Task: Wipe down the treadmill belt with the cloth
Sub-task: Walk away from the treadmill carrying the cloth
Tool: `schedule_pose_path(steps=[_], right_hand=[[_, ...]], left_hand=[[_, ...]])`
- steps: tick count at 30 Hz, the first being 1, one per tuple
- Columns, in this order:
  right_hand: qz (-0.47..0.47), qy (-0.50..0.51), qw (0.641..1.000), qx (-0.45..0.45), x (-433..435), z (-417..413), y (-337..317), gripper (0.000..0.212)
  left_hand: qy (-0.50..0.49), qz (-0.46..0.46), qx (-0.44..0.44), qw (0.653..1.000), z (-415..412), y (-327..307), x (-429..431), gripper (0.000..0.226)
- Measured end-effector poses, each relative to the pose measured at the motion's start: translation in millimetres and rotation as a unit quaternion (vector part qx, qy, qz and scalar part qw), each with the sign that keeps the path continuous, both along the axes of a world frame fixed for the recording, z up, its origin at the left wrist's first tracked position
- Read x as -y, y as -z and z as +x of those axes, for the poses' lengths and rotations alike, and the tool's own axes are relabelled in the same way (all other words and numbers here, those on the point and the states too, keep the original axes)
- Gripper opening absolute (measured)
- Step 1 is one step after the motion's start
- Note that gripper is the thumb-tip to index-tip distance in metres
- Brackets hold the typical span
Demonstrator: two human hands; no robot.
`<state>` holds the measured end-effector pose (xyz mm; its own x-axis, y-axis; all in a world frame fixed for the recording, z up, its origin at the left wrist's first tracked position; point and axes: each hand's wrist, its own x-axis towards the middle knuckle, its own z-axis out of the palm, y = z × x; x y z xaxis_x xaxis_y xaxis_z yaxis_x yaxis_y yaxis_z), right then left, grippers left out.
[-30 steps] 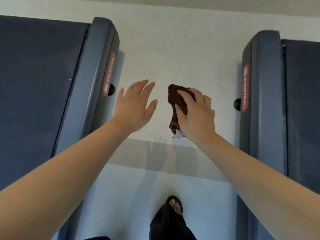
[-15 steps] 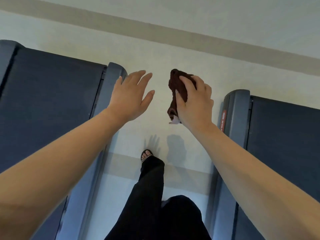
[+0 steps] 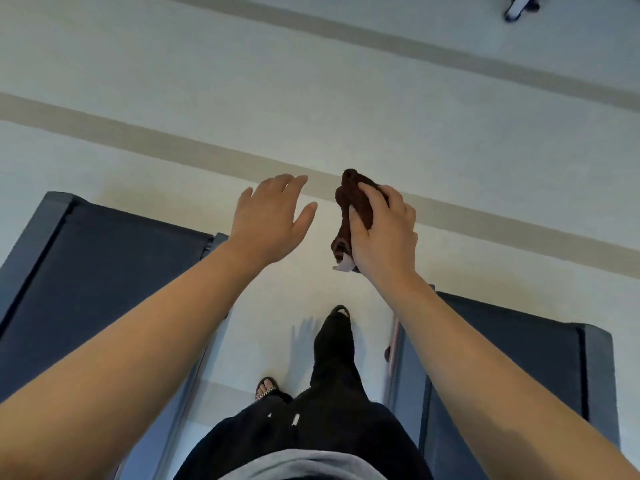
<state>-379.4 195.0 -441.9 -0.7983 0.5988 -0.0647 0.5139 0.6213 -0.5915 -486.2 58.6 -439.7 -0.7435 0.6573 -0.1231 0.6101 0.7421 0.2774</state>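
A dark brown cloth [image 3: 350, 206] with a small white tag hangs bunched in my right hand [image 3: 384, 233], whose fingers curl round it, held in the air over the pale floor. My left hand [image 3: 270, 220] is raised beside it with its fingers spread, holding nothing. A dark treadmill belt [image 3: 100, 282] lies at the left under my left forearm. A second treadmill belt [image 3: 519, 348] lies at the right, partly hidden by my right forearm. Neither hand touches a belt.
I stand on the pale floor [image 3: 311, 109] in the gap between the two treadmills, black trousers and sandalled feet [image 3: 266, 388] below. Beige stripes cross the floor ahead. A piece of dark equipment [image 3: 519, 6] shows at the top right corner.
I have walked forward between the treadmills; their rear ends have slid down and toward me in view. Both hands keep the same pose, the cloth still held in the right.
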Motion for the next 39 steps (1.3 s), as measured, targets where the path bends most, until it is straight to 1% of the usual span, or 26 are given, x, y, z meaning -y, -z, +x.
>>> schedule_pose_path(steps=[5,10,15,20,25,29,33,36,39], right_hand=[[0.0,-0.05,0.998,-0.031,-47.7,-79.1,-33.6,0.041],[0.005,-0.097,0.994,-0.045,-77.4,-159.9,-57.2,0.041],[0.018,-0.148,0.988,-0.044,-86.1,-249.3,-68.9,0.041],[0.0,-0.162,0.986,-0.043,-91.9,-348.3,-63.3,0.039],[-0.056,-0.143,0.988,-0.034,-91.6,-451.4,-55.8,0.039],[-0.064,-0.153,0.985,-0.054,-84.2,-542.6,-52.6,0.039],[-0.073,-0.14,0.986,-0.061,-88.2,-630.7,-52.7,0.039],[-0.071,-0.151,0.984,-0.065,-97.8,-700.3,-51.7,0.039],[-0.069,-0.176,0.98,-0.065,-106.6,-787.7,-49.7,0.039]], left_hand=[[-0.078,0.04,-0.013,0.996,-65.1,-42.0,-49.7,0.053],[-0.12,0.042,-0.035,0.991,-129.9,-70.1,-66.7,0.053],[-0.151,0.043,-0.018,0.987,-201.6,-76.3,-67.4,0.054],[-0.194,0.078,0.005,0.978,-294.3,-68.7,-52.5,0.054],[-0.185,0.045,0.016,0.982,-395.8,-75.8,-32.3,0.054],[-0.194,0.027,0.001,0.981,-485.3,-80.3,-24.4,0.053],[-0.166,0.009,0.003,0.986,-567.4,-82.3,-39.0,0.054],[-0.166,0.017,0.0,0.986,-635.5,-82.9,-54.2,0.055],[-0.183,0.022,-0.02,0.983,-715.5,-83.5,-63.6,0.055]])
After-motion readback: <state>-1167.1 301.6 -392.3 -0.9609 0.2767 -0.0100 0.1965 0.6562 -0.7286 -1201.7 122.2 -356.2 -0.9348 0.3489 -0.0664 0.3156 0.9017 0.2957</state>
